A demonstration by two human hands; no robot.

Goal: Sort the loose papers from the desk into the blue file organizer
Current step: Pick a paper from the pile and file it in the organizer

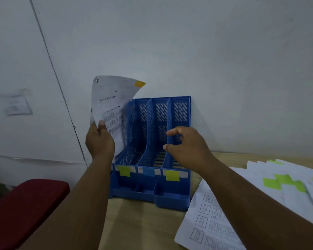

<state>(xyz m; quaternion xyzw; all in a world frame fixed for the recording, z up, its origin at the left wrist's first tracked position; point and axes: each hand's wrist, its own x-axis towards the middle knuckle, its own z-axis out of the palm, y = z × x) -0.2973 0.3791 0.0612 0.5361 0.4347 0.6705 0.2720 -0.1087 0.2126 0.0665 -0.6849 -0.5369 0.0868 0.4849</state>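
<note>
Right now your left hand [99, 139] is raised at the left side of the blue file organizer [152, 159], forearm angled up from the lower left, with the thumb pressed on the front of a printed sheet [109, 105] and the fingers behind it, pinching its lower edge. That sheet stands nearly upright and curls at the top, where a yellow sticky tab [139, 83] marks its upper right corner; its lower part overlaps the organizer's left wall, and you cannot tell whether it is already inside the leftmost slot or just outside it. Your right hand [186, 147] reaches in from the right, wrist level, with the thumb and forefinger loosely curled around the top edge of the divider [169, 141] between the middle and right slots; the fingers touch it, but no paper is in that hand. The organizer sits upright on the wooden desk [143, 222] against the white wall [224, 69], its front carrying a green label [124, 171], a blue label [148, 171] and a yellow label [172, 175]. The loose papers [260, 195], some with green tabs, lie fanned on the desk just right of the organizer, under your right forearm. A red cushion [25, 204] sits at the lower left.
</note>
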